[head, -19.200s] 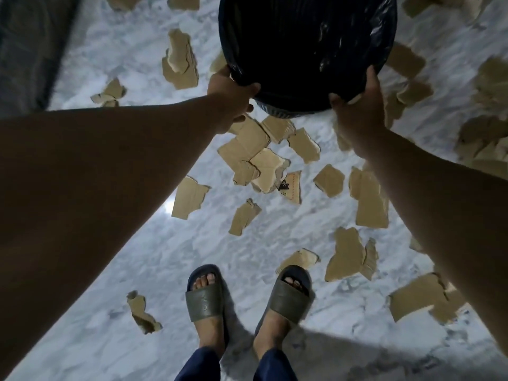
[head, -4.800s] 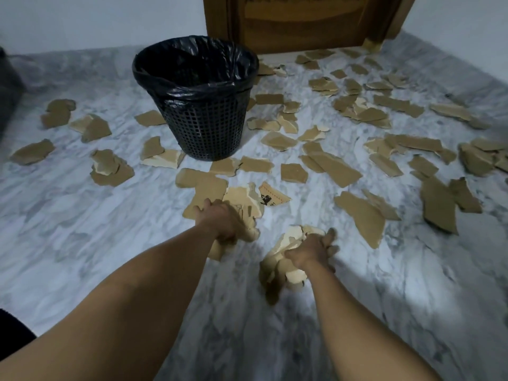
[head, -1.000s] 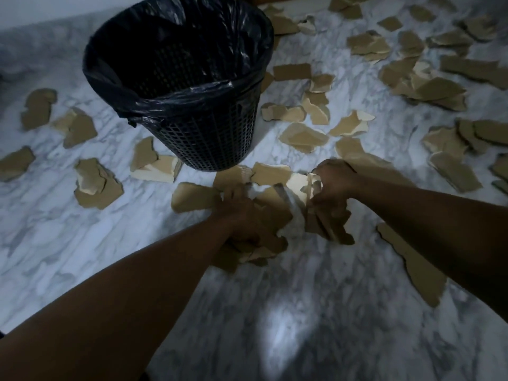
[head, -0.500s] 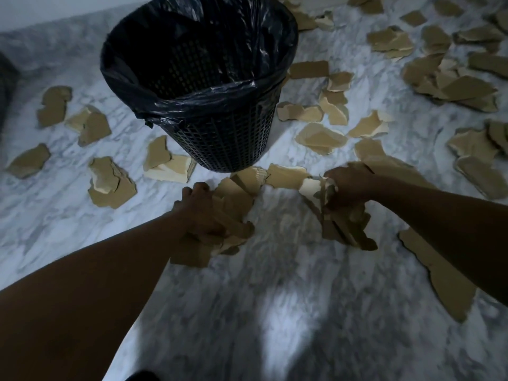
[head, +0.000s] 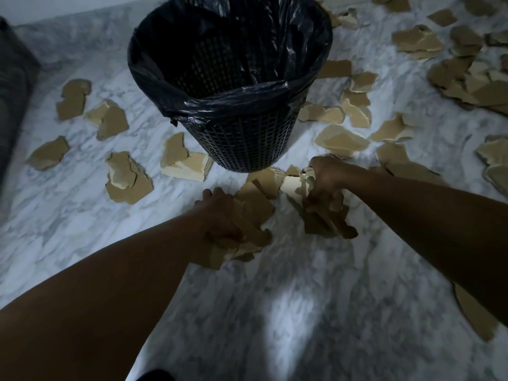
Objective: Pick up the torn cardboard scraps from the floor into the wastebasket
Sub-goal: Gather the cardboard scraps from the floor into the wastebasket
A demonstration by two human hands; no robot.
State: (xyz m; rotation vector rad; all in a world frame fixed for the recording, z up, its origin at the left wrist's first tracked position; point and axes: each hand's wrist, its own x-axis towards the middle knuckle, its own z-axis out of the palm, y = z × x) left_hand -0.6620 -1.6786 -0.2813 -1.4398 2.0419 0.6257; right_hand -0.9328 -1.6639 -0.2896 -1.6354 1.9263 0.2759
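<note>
Forearms are reaching forward from the bottom of the view over the marble floor (head: 316,312). The left hand (head: 220,215) is pressing its fingers together around a bundle of cardboard scraps (head: 247,224), and the bundle is hanging out under the palm toward the floor. The right hand (head: 325,178) is closing in a fist on a second bundle (head: 324,218), whose pieces are pointing mostly downward, with their long sides running from the fist to the floor. Both bundles are sitting just in front of the wastebasket (head: 247,141), low, near the floor.

The scraps are looking light and stiff, with rough torn edges, so they are probably sliding against each other easily; a loose piece could be slipping out of the bottom. Squeezing each stack across its flat faces, near the middle, seems the safest hold.

Behind the hands, the wastebasket is standing upright with a black bag (head: 228,50) lining it, the mouth open upward. Many more scraps are lying flat around it, to the left (head: 126,177) and far right (head: 467,78), pointing in all directions.
</note>
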